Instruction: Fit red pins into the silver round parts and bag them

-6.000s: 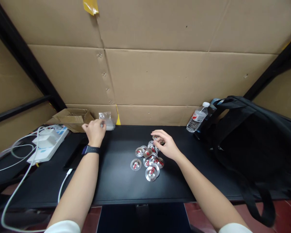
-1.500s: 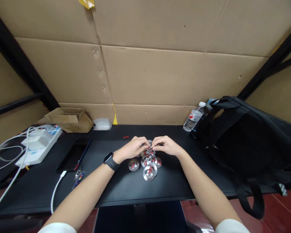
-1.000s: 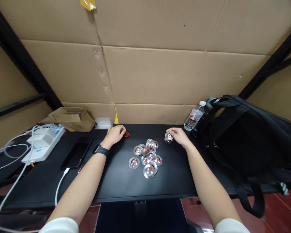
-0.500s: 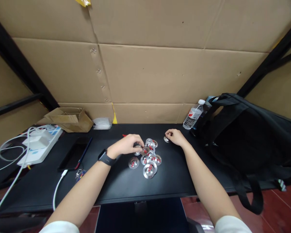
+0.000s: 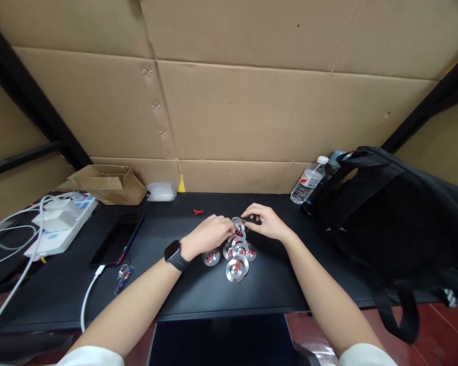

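Note:
Several round, silver metal discs (image 5: 235, 271) lie overlapping in a loose pile on the black tabletop, many with a small red clip-like piece on top. One disc (image 5: 211, 258) sits at the pile's left, partly under my left wrist. My left hand (image 5: 212, 235) is closed at the upper left of the pile, its fingertips against the discs; what they pinch is hidden. From the right, my right hand (image 5: 266, 222) reaches the pile's upper edge, thumb and fingers apart beside a disc (image 5: 237, 222). A loose red clip (image 5: 198, 212) rests behind my left hand.
A phone (image 5: 117, 239) with a white cable, a keyring (image 5: 124, 277) and a power strip (image 5: 61, 234) are on the left. Behind them stand a paper bag (image 5: 112, 185) and a clear plastic packet (image 5: 161, 192). A water bottle (image 5: 309, 180) and black backpack (image 5: 400, 218) occupy the right.
My right hand has moved left from a lone disc to the pile, and that disc no longer shows there. My left hand has shifted slightly right, uncovering the loose red clip.

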The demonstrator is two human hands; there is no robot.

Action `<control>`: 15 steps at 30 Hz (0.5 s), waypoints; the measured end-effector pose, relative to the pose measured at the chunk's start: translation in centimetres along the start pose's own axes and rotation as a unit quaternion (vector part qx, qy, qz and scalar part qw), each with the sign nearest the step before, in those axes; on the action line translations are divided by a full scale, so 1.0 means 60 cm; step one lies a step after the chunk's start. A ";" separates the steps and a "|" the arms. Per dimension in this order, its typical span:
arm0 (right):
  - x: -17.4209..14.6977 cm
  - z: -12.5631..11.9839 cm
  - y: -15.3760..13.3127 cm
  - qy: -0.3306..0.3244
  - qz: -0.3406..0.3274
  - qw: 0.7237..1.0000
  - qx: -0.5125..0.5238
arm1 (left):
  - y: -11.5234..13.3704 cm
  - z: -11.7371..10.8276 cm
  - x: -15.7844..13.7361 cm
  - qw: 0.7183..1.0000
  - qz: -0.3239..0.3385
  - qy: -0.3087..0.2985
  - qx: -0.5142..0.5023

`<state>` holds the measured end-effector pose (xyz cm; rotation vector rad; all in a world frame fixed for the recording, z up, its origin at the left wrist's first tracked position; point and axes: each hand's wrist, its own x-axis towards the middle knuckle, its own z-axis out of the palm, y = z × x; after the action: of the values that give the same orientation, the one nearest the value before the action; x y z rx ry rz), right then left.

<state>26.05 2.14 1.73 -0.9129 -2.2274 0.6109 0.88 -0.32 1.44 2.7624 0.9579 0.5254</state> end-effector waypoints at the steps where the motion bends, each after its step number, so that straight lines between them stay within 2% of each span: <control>1: 0.001 0.005 -0.011 -0.014 -0.010 1.000 0.019 | -0.003 -0.002 0.001 1.000 -0.007 0.014 -0.017; 5: 0.003 0.023 -0.029 -0.012 -0.004 0.995 0.099 | -0.012 -0.003 0.002 0.991 -0.022 0.062 -0.117; 9: 0.002 0.026 -0.024 -0.011 0.045 0.983 0.180 | -0.010 -0.001 0.005 0.977 -0.034 0.077 -0.194; 12: -0.001 0.022 -0.024 -0.030 0.080 0.970 0.226 | -0.013 -0.004 0.007 0.978 -0.038 0.091 -0.182; 15: -0.004 0.011 -0.030 -0.110 0.074 0.958 0.253 | -0.037 -0.014 0.004 0.982 -0.057 0.123 -0.129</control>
<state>24.94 0.66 2.30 -0.7710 -2.0415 1.3363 -0.50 1.59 1.67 2.4370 1.0099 0.9167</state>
